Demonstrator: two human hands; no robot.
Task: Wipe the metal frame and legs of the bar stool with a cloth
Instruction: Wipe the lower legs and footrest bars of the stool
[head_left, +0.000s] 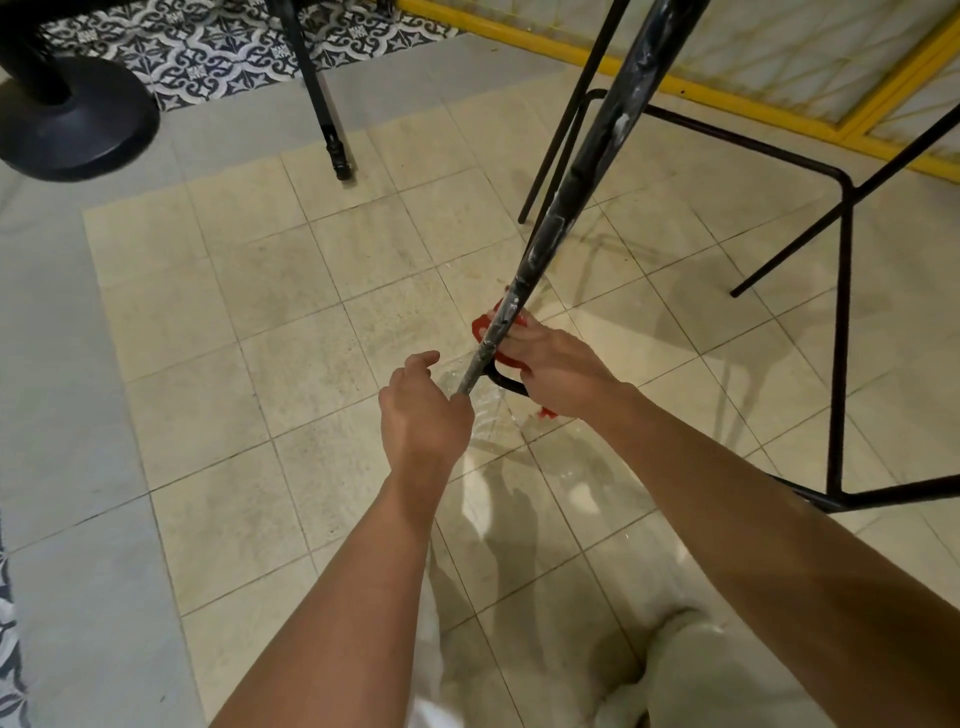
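Note:
The bar stool's black metal frame (841, 332) fills the right half of the head view. One leg (587, 156), streaked with white marks, runs diagonally from the top down to my hands. My left hand (421, 410) grips this leg near its lower end. Just above and to the right, my right hand (550, 369) holds a red cloth (501, 319) wrapped against the same leg. Most of the cloth is hidden under my fingers. A black crossbar (506, 382) bends off the leg below my right hand.
Beige floor tiles (291, 312) look wet and shiny beneath the stool. A round black base (72, 124) sits at the top left, and a black furniture leg (327, 109) stands nearby. A yellow frame (727, 101) runs along the far right. My knee (701, 670) is at the bottom.

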